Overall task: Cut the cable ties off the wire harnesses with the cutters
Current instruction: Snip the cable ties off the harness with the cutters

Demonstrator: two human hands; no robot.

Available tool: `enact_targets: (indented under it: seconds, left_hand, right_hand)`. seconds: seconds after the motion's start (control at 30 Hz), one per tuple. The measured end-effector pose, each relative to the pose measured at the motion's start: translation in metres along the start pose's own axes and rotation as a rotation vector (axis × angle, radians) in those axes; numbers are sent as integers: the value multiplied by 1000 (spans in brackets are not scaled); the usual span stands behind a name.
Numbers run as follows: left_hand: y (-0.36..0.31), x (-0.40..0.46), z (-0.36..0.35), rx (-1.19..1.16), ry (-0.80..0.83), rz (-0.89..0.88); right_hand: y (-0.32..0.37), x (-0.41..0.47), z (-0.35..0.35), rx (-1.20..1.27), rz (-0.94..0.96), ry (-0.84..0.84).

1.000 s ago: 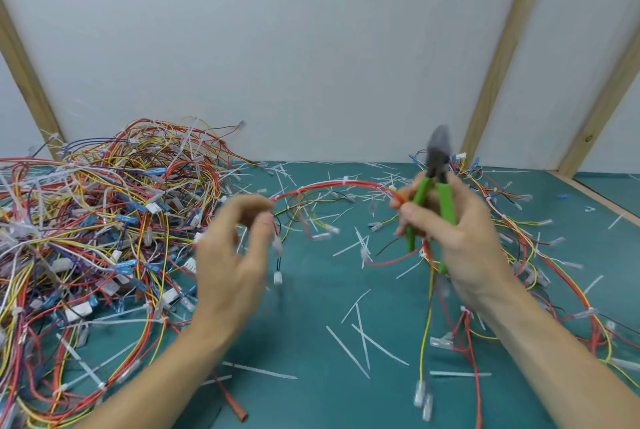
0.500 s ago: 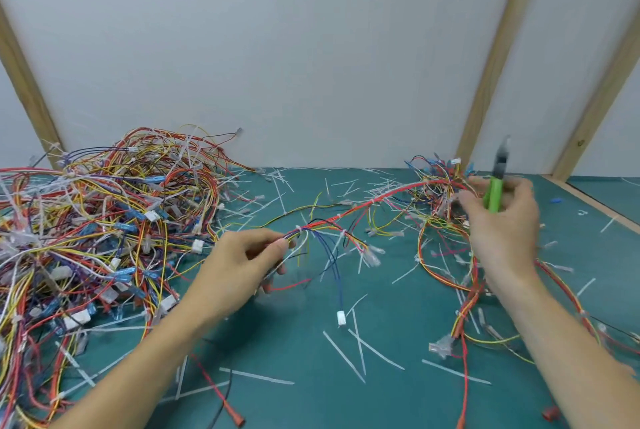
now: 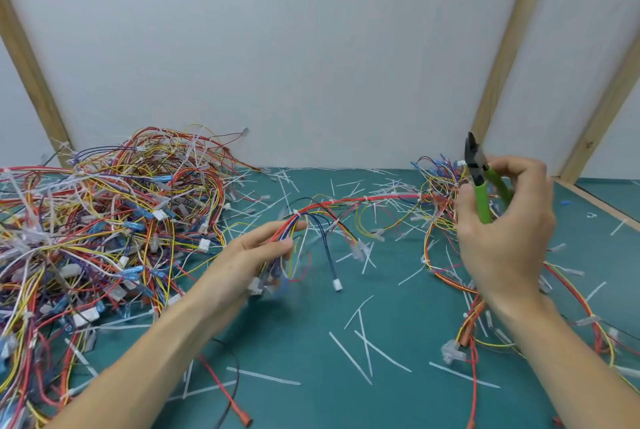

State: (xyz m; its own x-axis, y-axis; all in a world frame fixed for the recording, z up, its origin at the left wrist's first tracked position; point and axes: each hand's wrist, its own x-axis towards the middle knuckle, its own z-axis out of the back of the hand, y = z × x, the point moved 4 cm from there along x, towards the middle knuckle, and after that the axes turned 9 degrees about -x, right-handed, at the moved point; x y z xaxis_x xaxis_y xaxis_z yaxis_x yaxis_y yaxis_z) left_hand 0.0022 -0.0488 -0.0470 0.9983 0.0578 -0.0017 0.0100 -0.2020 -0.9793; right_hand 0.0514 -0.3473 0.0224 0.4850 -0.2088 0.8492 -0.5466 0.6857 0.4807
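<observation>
Limp, light wires of the harness (image 3: pixel 346 205) drooped from my left hand (image 3: pixel 249 255), which pinched them beside a tie, while my right hand (image 3: pixel 502 220) gripped the green cutters (image 3: pixel 479 182) raised above the mat.

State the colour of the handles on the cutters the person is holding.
Bright green, with a dark grey head; the cutters show in the head view, in the right hand.

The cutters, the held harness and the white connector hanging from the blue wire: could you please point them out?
cutters (image 3: pixel 482 200), head view, on the green handle.
held harness (image 3: pixel 367 200), head view, on its red trunk.
white connector (image 3: pixel 337 285), head view, on its body.
</observation>
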Motion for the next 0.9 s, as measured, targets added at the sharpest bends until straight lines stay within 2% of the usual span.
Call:
enact_targets:
  seconds: [0.07, 0.13, 0.23, 0.3, 0.37, 0.5, 0.57, 0.67, 0.73, 0.8, 0.83, 0.9]
  left_hand:
    - [-1, -1, -2, 11, -15, -72]
    - [-3, -1, -7, -48, 2, -95]
    - [-5, -1, -12, -215, 69, -50]
    - [-2, -1, -12, -277, 138, 12]
    - [1, -1, -12, -292, 216, 73]
    - [5, -1, -12, -295, 331, 123]
    - [6, 0, -10, -244, 314, 135]
    - [-1, 1, -4, 92, 75, 66]
    - [-8, -2, 1, 459, -106, -130]
    - [-20, -11, -2, 913, -314, -448]
    - [-25, -17, -9, 1071, -366, -598]
    - [-31, -25, -25, 1116, -259, -837]
  right_hand:
    - [4, -1, 2, 82, -27, 1]
    - [16, -7, -5, 214, -40, 105]
    - [33, -31, -31, 354, -163, 466]
    - [35, -51, -47, 323, -242, 653]
    - [33, -62, -53, 257, -271, 713]
    - [31, -63, -57, 301, -342, 735]
    - [31, -60, -57, 326, -361, 728]
    - [30, -51, -54, 362, -391, 748]
    - [30, -48, -53, 410, -438, 821]
    - [33, -51, -54, 499, -527, 911]
    - [35, -54, -55, 546, -589, 954]
    - [39, -60, -56, 599, -686, 1044]
